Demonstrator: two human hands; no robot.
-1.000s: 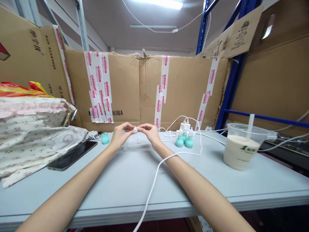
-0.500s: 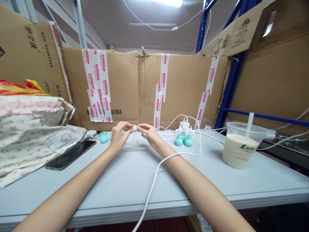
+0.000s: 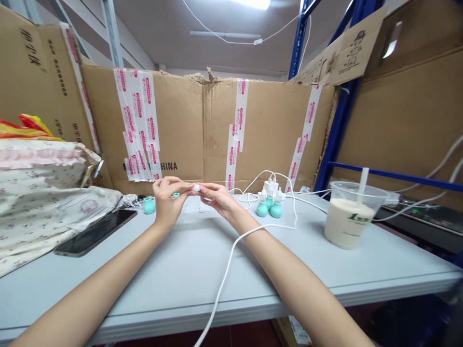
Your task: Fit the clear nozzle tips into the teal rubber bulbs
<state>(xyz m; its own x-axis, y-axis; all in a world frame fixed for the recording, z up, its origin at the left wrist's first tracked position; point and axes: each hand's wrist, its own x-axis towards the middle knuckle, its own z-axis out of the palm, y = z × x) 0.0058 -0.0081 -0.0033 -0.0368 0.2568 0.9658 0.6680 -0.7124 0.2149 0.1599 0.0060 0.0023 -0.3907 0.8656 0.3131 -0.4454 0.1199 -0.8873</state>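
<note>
Above the far half of the table, my left hand (image 3: 169,198) and my right hand (image 3: 218,198) meet fingertip to fingertip. Both pinch one small whitish piece (image 3: 196,187); its exact kind is too small to make out. Behind and below it stands a small clear plastic piece (image 3: 201,207). A teal squeeze bulb (image 3: 149,206) sits left of my left hand, and another teal bulb (image 3: 175,195) shows partly behind its fingers. To the right of my right hand, several teal bulbs with clear nozzle tips (image 3: 276,208) stand upright in a group.
A white cable (image 3: 231,255) crosses the table and passes by my right forearm. At right stands a plastic cup of milky drink (image 3: 349,221) with a straw. A phone (image 3: 96,233) and floral cloth (image 3: 32,207) lie left. Cardboard (image 3: 181,120) walls the back.
The view has shifted slightly, moving most things a little left. My hands still pinch the small whitish piece, and my left fingers have changed pose, showing the bulb behind.
</note>
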